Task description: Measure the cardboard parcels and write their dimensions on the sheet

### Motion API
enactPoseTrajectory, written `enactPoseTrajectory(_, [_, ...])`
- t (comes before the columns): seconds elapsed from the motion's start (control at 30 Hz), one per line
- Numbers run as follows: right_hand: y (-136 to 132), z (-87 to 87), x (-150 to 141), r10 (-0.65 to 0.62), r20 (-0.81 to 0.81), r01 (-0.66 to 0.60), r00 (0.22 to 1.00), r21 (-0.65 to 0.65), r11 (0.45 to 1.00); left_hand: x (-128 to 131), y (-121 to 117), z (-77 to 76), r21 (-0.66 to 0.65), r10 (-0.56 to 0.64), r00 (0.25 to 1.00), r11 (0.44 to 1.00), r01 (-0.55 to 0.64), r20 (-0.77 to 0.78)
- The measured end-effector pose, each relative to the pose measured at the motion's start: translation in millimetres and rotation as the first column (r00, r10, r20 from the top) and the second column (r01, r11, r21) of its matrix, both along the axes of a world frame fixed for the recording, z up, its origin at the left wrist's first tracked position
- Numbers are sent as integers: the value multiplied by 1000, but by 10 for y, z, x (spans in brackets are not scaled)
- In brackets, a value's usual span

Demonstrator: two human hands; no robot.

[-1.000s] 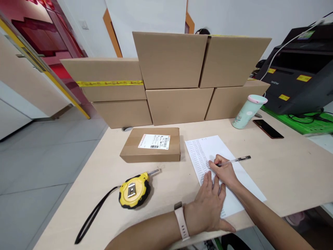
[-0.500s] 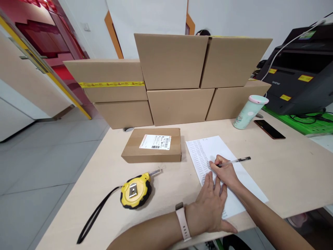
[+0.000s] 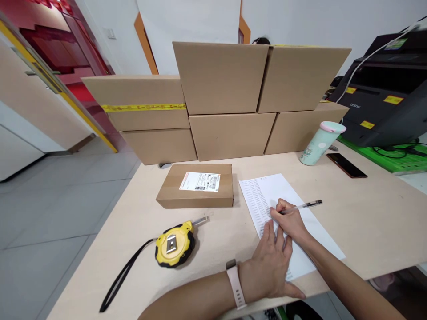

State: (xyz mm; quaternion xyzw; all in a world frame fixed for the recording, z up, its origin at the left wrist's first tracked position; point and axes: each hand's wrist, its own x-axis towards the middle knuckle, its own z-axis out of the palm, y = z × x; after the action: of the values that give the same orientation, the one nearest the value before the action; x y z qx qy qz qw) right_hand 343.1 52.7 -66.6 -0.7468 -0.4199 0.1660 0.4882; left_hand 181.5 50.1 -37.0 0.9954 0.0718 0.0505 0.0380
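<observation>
We are facing a white wall [image 3: 300,20], where a large white panel [image 3: 190,20] is standing between two orange-brown trim pieces [image 3: 146,42]. A small switch plate [image 3: 109,34] is sitting farther left. Beyond it we are seeing a pale door [image 3: 20,93] with a metal handle [image 3: 30,73], a yellow strip [image 3: 88,122] running diagonally alongside, and deep red surfaces [image 3: 50,49] showing behind. Grey floor tiles [image 3: 40,213] are stretching below. We are looking across a pale wood-toned table [image 3: 383,209] in bright light.
</observation>
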Motion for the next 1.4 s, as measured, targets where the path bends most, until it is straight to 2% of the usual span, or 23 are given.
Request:
enactPoseTrajectory(0.53, [-1, 55, -24, -30, 0, 30, 1000, 1, 1000, -5, 9, 22, 0, 1, 1000, 1000, -1, -3])
enactPoseTrajectory(0.7, [4, 67, -26, -28, 6, 28, 1000, 9, 1000, 0, -3, -12, 13, 11, 1000, 1000, -11, 2])
enactPoseTrajectory(1.1, [6, 44, -9, -47, 7, 46, 999, 16, 999, -1, -3, 38, 10, 3, 1000, 1000, -2, -13])
enactPoseTrajectory(1.4, [9, 26, 0, -36, 2, 36, 999, 19, 999, -11, 3, 17, 2, -1, 1000, 1000, 1, 9])
